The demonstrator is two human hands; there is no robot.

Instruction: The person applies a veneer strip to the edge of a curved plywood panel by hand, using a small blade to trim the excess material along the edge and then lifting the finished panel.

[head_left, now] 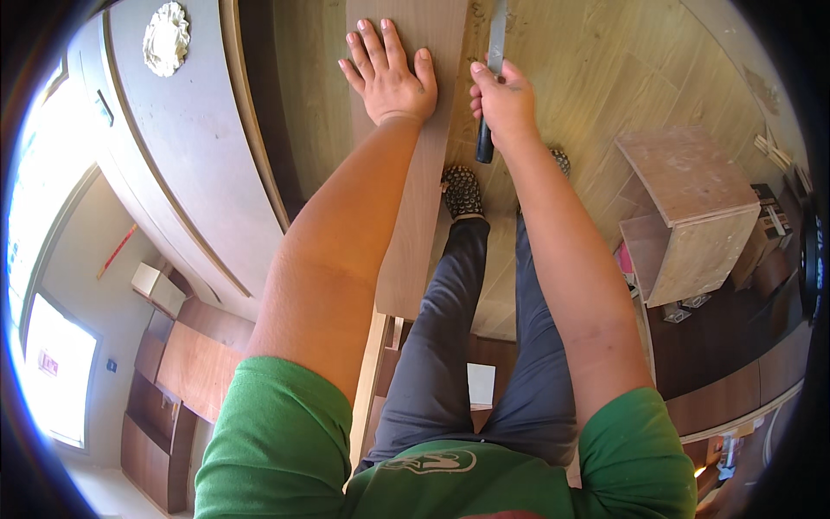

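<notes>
My left hand (394,80) lies flat on a long wooden board (417,199), its fingers spread and nothing held. The board runs from the top of the view down beside my left leg. To the right of the board's edge, my right hand (507,102) is closed around a black-handled tool with a flat metal blade (497,36). Its handle points down toward my body and the blade points away. The blade's far end reaches the top of the picture. The exact kind of tool I cannot make out.
Wooden flooring (596,86) spreads ahead and right. A small open wooden box (705,251) stands on the right near a dark brown panel (735,346). Large pale panels (186,130) line the left side, with a white rosette-shaped thing (166,39) on one. My shoe (463,190) is beside the board.
</notes>
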